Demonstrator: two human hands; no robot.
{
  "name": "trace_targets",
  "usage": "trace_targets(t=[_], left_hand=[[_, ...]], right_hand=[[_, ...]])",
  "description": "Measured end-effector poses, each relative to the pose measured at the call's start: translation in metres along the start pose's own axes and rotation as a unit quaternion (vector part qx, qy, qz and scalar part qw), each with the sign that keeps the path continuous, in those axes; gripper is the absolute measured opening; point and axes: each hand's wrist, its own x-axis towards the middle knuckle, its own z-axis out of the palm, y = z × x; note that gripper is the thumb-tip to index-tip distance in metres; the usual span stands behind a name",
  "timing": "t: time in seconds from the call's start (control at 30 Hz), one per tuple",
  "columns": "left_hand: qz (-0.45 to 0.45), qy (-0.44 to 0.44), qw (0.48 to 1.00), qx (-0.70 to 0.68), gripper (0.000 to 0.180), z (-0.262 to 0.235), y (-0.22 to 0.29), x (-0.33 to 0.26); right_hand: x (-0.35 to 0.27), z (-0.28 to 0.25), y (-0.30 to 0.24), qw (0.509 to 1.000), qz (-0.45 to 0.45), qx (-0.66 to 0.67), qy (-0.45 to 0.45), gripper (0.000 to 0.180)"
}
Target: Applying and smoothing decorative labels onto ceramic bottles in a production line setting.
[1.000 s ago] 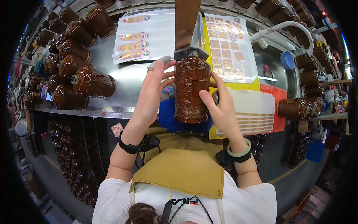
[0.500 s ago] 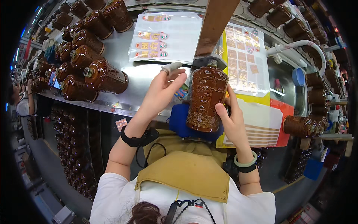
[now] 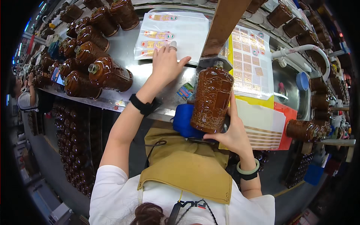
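My left hand (image 3: 167, 64) reaches forward with fingers stretched out over a white sheet of oval gold and pink labels (image 3: 159, 35). Its fingertips are at the lowest labels and partly cover them; a pale cover sits on one finger. A glossy brown embossed bottle (image 3: 212, 99) with a clear glass neck lies tilted on a blue cloth pad (image 3: 183, 122), its neck pointing away from me. Around the bottle's right side and base is my right hand (image 3: 236, 131), fingers along the side and thumb near the base.
A wooden post (image 3: 221, 32) rises just beyond the bottle's neck. Several brown bottles (image 3: 110, 75) crowd the metal bench at left. To the right lie a sheet of square gold labels (image 3: 245, 60), a striped label sheet (image 3: 260, 131) and a sink with a white faucet (image 3: 307, 48).
My left hand has moved forward from beside the bottle onto the label sheet. My right hand has slid down toward the bottle's base, its thumb now lower.
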Motion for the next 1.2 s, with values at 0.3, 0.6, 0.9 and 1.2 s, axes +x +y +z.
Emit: trace_targets(t=[0.3, 0.6, 0.9, 1.2], left_hand=[[0.115, -0.072, 0.979, -0.154, 0.042, -0.014, 0.027, -0.006], [0.052, 0.057, 0.939, -0.335, 0.029, -0.024, 0.02, -0.003], [-0.016, 0.172, 0.908, -0.382, 0.034, -0.058, 0.034, -0.024], [0.189, 0.134, 0.874, -0.427, 0.04, -0.097, 0.088, -0.075]], right_hand=[[-0.005, 0.01, 0.01, 0.997, 0.065, 0.011, 0.036, 0.127], [-0.02, 0.005, -0.016, 0.946, -0.156, -0.227, 0.171, 0.089], [-0.015, 0.018, -0.001, 0.967, -0.056, -0.196, 0.152, 0.104], [-0.016, -0.027, -0.009, 0.997, -0.028, -0.022, 0.068, 0.079]])
